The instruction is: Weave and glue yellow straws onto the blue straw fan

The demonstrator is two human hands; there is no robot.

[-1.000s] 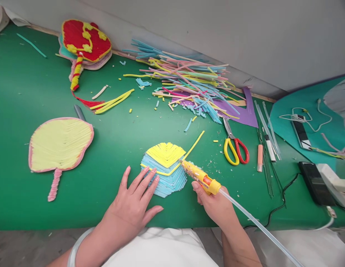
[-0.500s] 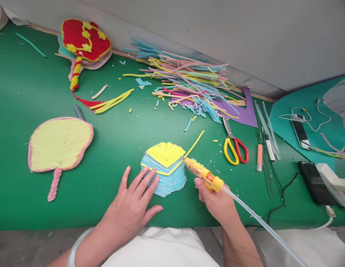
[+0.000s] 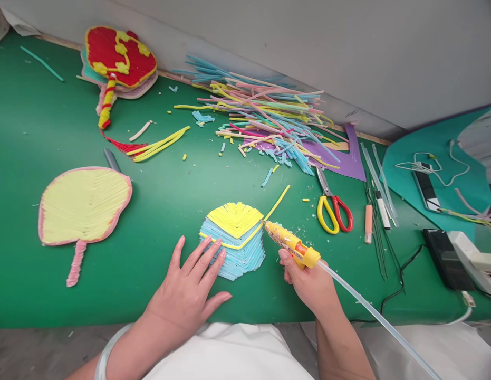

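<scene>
A blue-and-yellow panel of pipe cleaners (image 3: pixel 241 261) lies flat in front of me, its strips laid in a V pattern. A yellow pipe cleaner (image 3: pixel 279 199) bends along the border below the yellow part, and its free end sticks out to the upper right. My left hand (image 3: pixel 192 282) lies with fingers spread, the fingertips resting on the panel's left side. My right hand (image 3: pixel 310 285) is wrapped round a yellow hot glue gun (image 3: pixel 288 241) with a long clear glue stick (image 3: pixel 372 311) in its back. The nozzle is at the panel's right edge, by the yellow strip; whether it touches is unclear.
A pale yellow fan (image 3: pixel 85 206) lies left, and a red fan (image 3: pixel 118 57) on other fans at the back left. Behind the panel is a heap of pipe cleaners (image 3: pixel 261 105). Scissors (image 3: pixel 328 206), a glue stick tube (image 3: pixel 368 224), wires and a phone (image 3: pixel 446 258) lie right.
The glue gun in my right hand has shifted very slightly right and down, its nozzle staying near the panel's right edge. My left hand stays in place on the panel.
</scene>
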